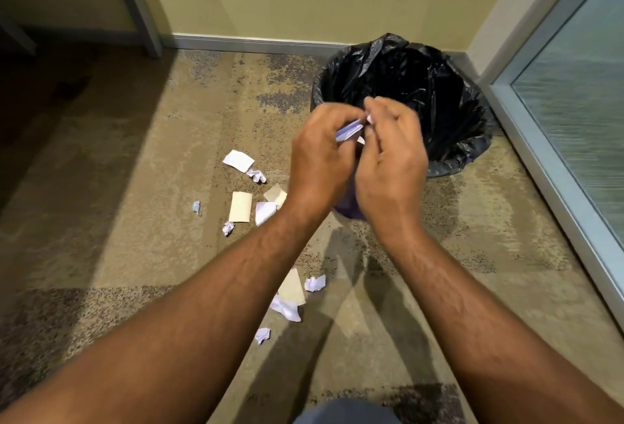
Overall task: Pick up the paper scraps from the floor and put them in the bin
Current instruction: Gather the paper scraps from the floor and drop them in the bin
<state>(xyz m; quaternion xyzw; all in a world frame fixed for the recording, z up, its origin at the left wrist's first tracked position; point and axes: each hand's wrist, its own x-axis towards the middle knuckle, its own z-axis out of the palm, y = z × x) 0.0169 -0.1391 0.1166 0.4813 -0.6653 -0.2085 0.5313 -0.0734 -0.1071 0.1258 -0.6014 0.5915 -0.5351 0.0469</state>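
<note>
- Left hand [319,153], centre of the frame: we have the fingers curled shut around a pale purple-white paper scrap [349,130].
- Right hand [391,153], just beside the left: we pinch thumb and fingertips closed on the far end of the same scrap, which bridges the two hands.
- Bin [472,153], upper right of the frame, in the corner by the wall: round, lined with a glossy, crinkled black bag. Our hands hover over its near rim; the inside is too dark to tell the contents.
- Loose scraps, left of centre: a flat white piece [238,160], a small crumpled ball [256,175], a stiff cream card [240,207] and smaller wads near it, all on the carpet.
- Loose scraps, lower centre: a cream piece [293,287], a crumpled white ball [315,283] and further torn bits below, partly hidden by our left forearm.
- Carpet [135,187]: short-piled, mottled tan and grey.
- Risk, in our judgement: the hands sit at the rim rather than over the middle, so a light scrap released here could drift and land outside the bin.
- Risk: a two-handed pull may tear the thin paper, and small fragments would fall back on the carpet.
- Risk: pale cream pieces blend with the tan carpet and could be overlooked.
</note>
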